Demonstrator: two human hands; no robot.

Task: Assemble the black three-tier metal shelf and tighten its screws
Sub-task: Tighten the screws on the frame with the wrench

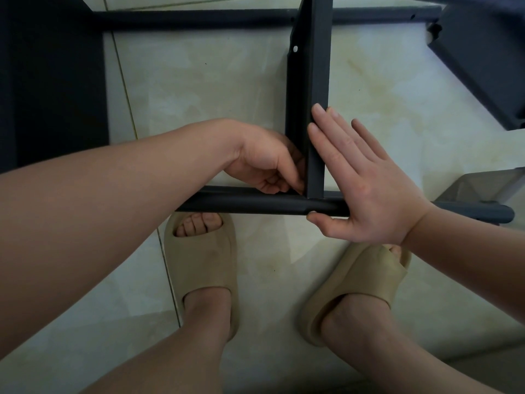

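The pale tiled floor (199, 89) carries everything, and the black shelf frame (199, 19) lies flat on it, spanning from the far edge of the floor in view to just ahead of our feet. A broad dark panel (54, 81) fills the floor's left edge, and another black shelf part (483, 66) sits in the far right corner. The frame's near tube (241, 204) runs left to right just above the toes of the beige slippers (204, 268). An angled crossbar (315, 81) comes down from the far tube and meets it square. The right hand (369, 189) lies flat with straight fingers along the crossbar's right face, thumb hooked under the near tube, bracing the joint rather than gripping it. The left hand (264, 157) is tucked into the inner left corner of that joint. Its fingers are curled and the tips touch the crossbar's foot; we cannot tell whether they pinch a screw or merely press. A small hole with a pale dot (295, 48) shows higher on the crossbar. We judge the risk to lie at the joint. A flat palm gives only a light hold, so the crossbar could slide out of square and the holes would stop lining up. Any small fastener could also slip from those hidden fingertips and roll away across the tiles.
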